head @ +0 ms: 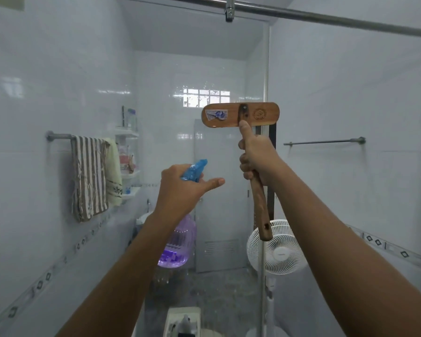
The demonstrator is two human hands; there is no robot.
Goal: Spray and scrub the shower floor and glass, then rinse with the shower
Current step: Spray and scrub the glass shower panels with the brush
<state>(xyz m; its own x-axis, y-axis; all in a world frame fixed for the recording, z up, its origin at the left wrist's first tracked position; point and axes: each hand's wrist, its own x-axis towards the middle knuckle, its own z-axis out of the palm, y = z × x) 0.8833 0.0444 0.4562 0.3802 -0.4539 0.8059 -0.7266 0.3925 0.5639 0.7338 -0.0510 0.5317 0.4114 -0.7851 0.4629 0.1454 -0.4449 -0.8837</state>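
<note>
My left hand (180, 188) holds a spray bottle (179, 242) with a blue trigger head and a clear purple body, its nozzle aimed at the shower glass (204, 76); my index finger sticks out straight. My right hand (255, 156) grips the wooden handle of a scrub brush (240, 115), thumb up the shaft. The brush's flat wooden head lies crosswise against the glass at about head height. Water drops speckle the glass near the brush.
Beyond the glass are a striped towel (89, 176) on a rail, a white corner shelf (129, 154), a white standing fan (277, 249) and a grey door (219, 190). A steel rail (301, 13) runs overhead. A towel bar (326, 141) hangs on the right wall.
</note>
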